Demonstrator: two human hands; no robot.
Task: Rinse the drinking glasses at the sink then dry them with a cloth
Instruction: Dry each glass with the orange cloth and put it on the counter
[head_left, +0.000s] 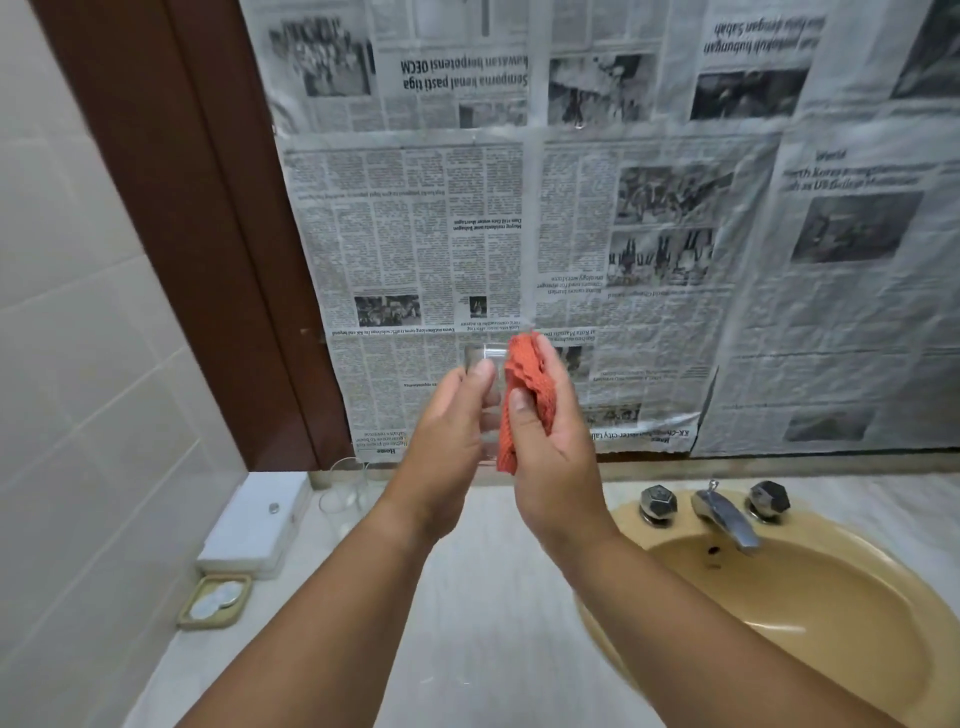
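Head view, frame centre: left hand (447, 415) fingers curl round clear drinking glass (485, 357), right hand (553, 447) grips bunched orange-red knitted cloth (525, 382) against its side. Risk: glass, maybe wet, slips under rubbing pressure, drops on pale marble counter (483, 571), likely breaks.

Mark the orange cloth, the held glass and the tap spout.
orange cloth (525, 364), head view, on the bunched upper folds.
held glass (485, 352), head view, on the clear wall just below the rim.
tap spout (727, 519), head view, on the middle of the metal spout.
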